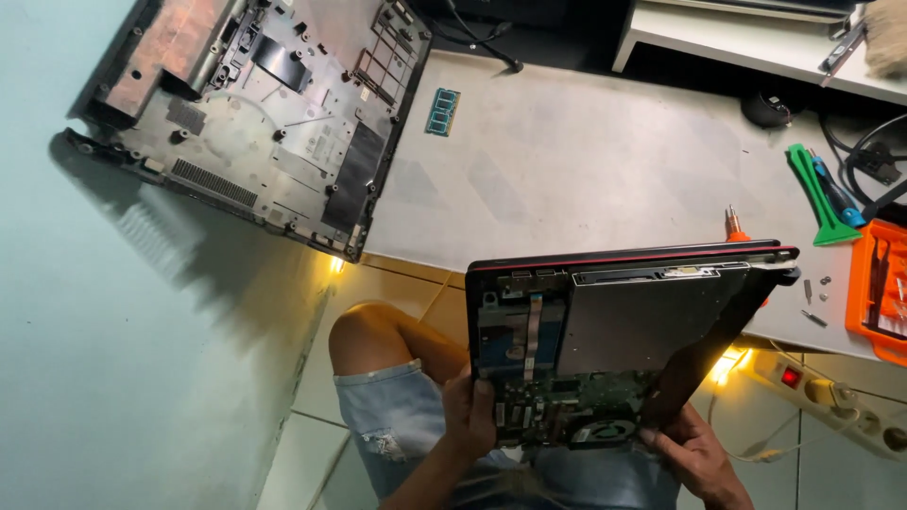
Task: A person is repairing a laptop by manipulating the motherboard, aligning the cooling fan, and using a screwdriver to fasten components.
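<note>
Head view: orange tray [862, 312] of screwdriver bits [893, 297]

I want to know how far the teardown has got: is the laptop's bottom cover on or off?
Off. The laptop held by both hands shows bare circuit board and fan, while the bottom cover lies separately, inside up, on the table.

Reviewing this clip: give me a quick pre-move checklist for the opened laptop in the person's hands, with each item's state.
1. Left hand has a grip on the opened laptop: ok.
2. Right hand supports its lower right edge: ok.
3. Bottom cover lies apart on the table: ok.
4. Memory module lies clear of the laptop: ok.
5. Loose screws contained: not ok, lying loose near the orange tray.
6. All internal cables unplugged: cannot tell.
</note>
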